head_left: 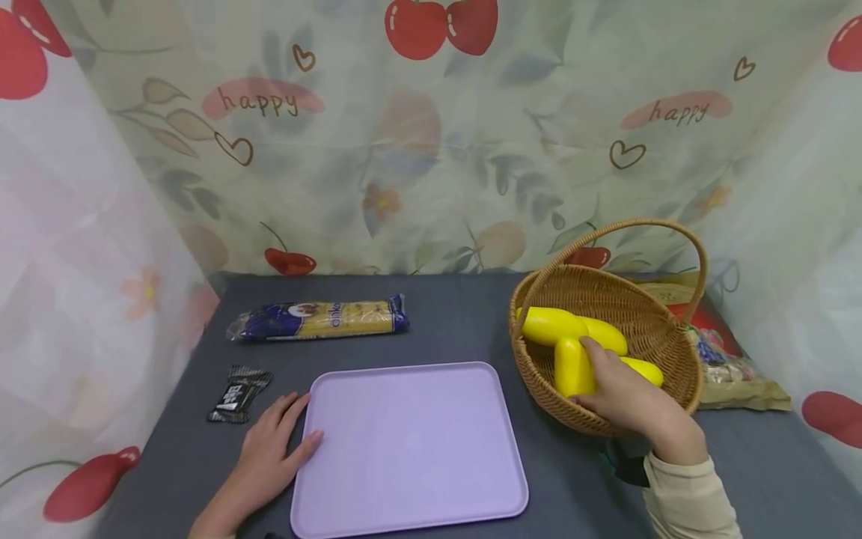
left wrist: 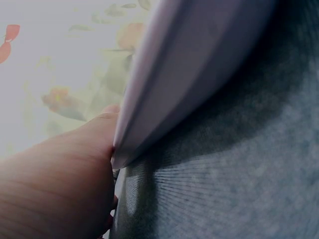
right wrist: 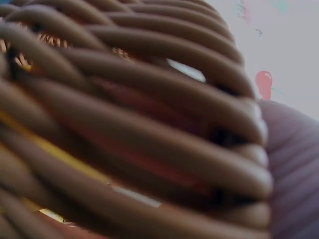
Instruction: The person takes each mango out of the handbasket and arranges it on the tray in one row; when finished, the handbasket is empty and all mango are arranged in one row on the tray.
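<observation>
A wicker basket (head_left: 633, 292) with a tall handle stands at the right, holding several smooth, elongated yellow things, rounded at the ends. Inside it, my right hand (head_left: 622, 389) holds the front yellow piece (head_left: 571, 367), with the thumb at its lower end and a finger near its top. Woven strands of the basket (right wrist: 149, 99) fill most of the right wrist view, which hides the fingers. On the table's left part, my left hand (head_left: 266, 449) rests along the left edge of a lilac tray (head_left: 411, 449), thumb on the rim and fingers extended.
Behind the tray lies a blue and yellow pack of what looks like spaghetti (head_left: 330, 320). A small black wrapped snack (head_left: 239, 394) is left of the tray. Right of the basket is a brown-edged bag (head_left: 741, 385). Patterned curtains (head_left: 431, 187) enclose the dark table.
</observation>
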A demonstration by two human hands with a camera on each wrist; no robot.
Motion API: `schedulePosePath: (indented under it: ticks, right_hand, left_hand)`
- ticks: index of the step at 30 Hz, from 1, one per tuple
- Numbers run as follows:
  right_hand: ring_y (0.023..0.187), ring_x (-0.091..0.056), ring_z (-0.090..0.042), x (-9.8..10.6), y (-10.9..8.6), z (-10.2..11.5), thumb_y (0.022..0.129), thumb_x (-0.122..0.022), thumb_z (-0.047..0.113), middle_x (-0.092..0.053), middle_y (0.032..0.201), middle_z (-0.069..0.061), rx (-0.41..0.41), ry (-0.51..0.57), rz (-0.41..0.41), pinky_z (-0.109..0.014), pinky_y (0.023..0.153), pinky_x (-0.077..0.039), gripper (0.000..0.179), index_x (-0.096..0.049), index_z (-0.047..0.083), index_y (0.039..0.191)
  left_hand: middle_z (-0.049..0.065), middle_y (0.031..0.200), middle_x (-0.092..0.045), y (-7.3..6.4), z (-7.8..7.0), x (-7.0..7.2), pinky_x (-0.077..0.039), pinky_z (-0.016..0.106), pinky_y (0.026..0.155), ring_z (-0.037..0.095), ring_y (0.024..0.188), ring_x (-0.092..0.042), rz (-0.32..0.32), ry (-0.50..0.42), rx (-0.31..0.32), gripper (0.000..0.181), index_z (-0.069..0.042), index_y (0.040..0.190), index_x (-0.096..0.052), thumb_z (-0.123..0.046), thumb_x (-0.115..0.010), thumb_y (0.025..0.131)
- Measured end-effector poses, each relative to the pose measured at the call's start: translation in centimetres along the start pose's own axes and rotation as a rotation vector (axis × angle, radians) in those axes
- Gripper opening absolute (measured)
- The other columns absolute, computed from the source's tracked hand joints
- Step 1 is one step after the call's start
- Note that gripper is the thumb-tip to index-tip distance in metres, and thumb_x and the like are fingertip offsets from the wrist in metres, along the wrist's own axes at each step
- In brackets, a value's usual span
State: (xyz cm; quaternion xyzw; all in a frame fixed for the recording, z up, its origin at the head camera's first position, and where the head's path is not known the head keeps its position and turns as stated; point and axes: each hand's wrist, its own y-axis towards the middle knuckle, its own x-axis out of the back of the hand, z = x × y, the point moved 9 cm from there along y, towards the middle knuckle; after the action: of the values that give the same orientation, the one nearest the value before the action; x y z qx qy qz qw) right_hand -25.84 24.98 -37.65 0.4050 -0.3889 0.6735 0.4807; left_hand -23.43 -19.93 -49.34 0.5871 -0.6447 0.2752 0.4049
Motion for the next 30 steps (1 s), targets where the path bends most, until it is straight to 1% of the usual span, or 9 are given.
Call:
schedulePosePath:
  ticks: [6,11,14,17,21,26,30]
  right_hand:
    - [0.098,-0.056,-0.035,0.2,-0.2,0.1,0.079,-0.078,0.022,-0.051,0.119,-0.031,0.023,-0.005,-0.021,-0.055,0.087,-0.046,0.092,-0.019,-0.014,0.14]
    - [0.093,-0.055,-0.03,0.7,-0.6,0.2,0.08,-0.078,0.027,-0.051,0.117,-0.028,0.028,-0.004,-0.022,-0.049,0.081,-0.048,0.092,-0.021,-0.012,0.14]
    - [0.093,-0.053,-0.032,1.5,-0.9,0.3,0.08,-0.078,0.029,-0.051,0.117,-0.029,0.027,-0.002,-0.043,-0.048,0.079,-0.047,0.09,-0.023,-0.012,0.139]
    - [0.098,-0.052,-0.036,2.2,-1.4,0.3,0.081,-0.076,0.028,-0.047,0.121,-0.033,0.011,-0.001,-0.056,-0.05,0.08,-0.047,0.09,-0.022,-0.013,0.14]
    - [0.1,-0.05,-0.04,3.0,-2.0,0.3,0.082,-0.075,0.031,-0.043,0.125,-0.036,-0.012,-0.023,-0.077,-0.052,0.078,-0.048,0.092,-0.02,-0.013,0.142]
    - [0.096,-0.051,-0.038,4.4,-3.0,1.9,0.084,-0.073,0.038,-0.041,0.125,-0.035,0.001,-0.052,-0.133,-0.049,0.074,-0.049,0.095,-0.017,-0.007,0.146]
    - [0.095,-0.05,-0.037,5.9,-3.9,4.4,0.083,-0.073,0.041,-0.041,0.123,-0.032,0.054,-0.069,-0.19,-0.047,0.073,-0.049,0.096,-0.017,-0.002,0.148]
  left_hand:
    - [0.021,0.146,-0.035,0.0,-0.1,0.1,-0.023,0.068,0.096,0.043,0.135,-0.029,-0.004,0.001,-0.009,0.063,-0.014,0.145,-0.04,-0.048,-0.055,0.094]
    - [0.021,0.147,-0.034,0.1,0.0,0.0,-0.022,0.068,0.098,0.043,0.135,-0.028,0.008,0.005,-0.002,0.064,-0.013,0.145,-0.04,-0.049,-0.053,0.094]
    - [0.021,0.147,-0.035,0.0,0.1,0.0,-0.022,0.068,0.098,0.043,0.135,-0.028,0.007,0.007,-0.002,0.064,-0.013,0.145,-0.04,-0.05,-0.053,0.094]
    - [0.021,0.147,-0.035,0.1,0.1,0.0,-0.023,0.068,0.098,0.043,0.136,-0.028,0.007,0.013,-0.004,0.064,-0.013,0.145,-0.04,-0.05,-0.052,0.095]
    - [0.021,0.147,-0.034,0.1,0.1,0.0,-0.023,0.068,0.099,0.042,0.136,-0.027,0.015,0.021,-0.003,0.065,-0.012,0.146,-0.039,-0.05,-0.051,0.095]
    - [0.021,0.148,-0.034,0.0,0.1,0.1,-0.022,0.068,0.099,0.042,0.136,-0.027,0.021,0.017,0.002,0.065,-0.013,0.146,-0.039,-0.051,-0.051,0.095]
    - [0.021,0.148,-0.033,-0.1,0.0,0.0,-0.022,0.067,0.099,0.043,0.136,-0.027,0.014,0.01,-0.003,0.064,-0.012,0.146,-0.039,-0.05,-0.051,0.095]
